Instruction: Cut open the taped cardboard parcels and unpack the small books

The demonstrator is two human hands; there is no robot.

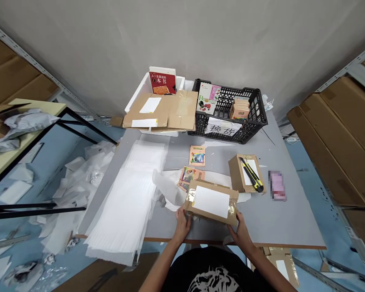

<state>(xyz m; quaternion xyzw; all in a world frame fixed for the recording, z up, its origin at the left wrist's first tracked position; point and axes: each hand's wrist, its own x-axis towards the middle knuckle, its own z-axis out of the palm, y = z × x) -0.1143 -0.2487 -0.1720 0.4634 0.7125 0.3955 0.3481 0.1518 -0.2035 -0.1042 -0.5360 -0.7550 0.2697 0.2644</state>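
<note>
A brown cardboard box (211, 201) with a white label and clear tape is tilted between my two hands near the table's front edge. My left hand (182, 224) grips its near left corner, and my right hand (240, 232) grips the near right corner. Just behind the box lie small orange booklets (187, 177) on white foam wrap (167, 189). Another small booklet stack (197, 155) sits farther back. To the right stands a smaller carton (246, 173) with a yellow and black utility knife (252, 175) resting on top.
White foam sheets (129, 198) are piled on the table's left side. At the back are a white bin (143, 86) with flattened cardboard (161, 109) over it and a black crate (252, 129) holding books. A blurred pink item (277, 185) lies right.
</note>
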